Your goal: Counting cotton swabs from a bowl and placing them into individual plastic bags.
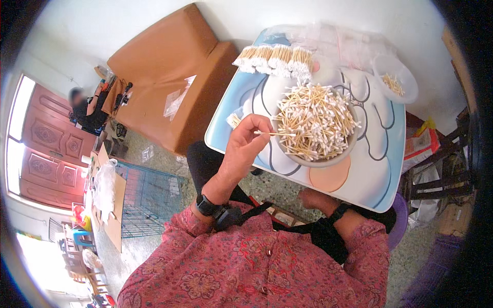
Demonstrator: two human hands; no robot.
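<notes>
Pinched between the thumb and fingers of my left hand is a wooden-stick cotton swab, pointing right over the near-left rim of a round bowl. Loose cotton swabs heap above that bowl's rim at many angles. My right hand is low, by the table's front edge, apart from the bowl; the table hides its fingers. Beside my left hand lies a small clear bag with swabs in it. Several packed swab bundles line the table's far left.
The light-blue table has a cartoon print. At its far right, a translucent bowl holds a few swabs; clear plastic bags lie along the back. A brown sofa and a wire cage stand left. A person sits far left.
</notes>
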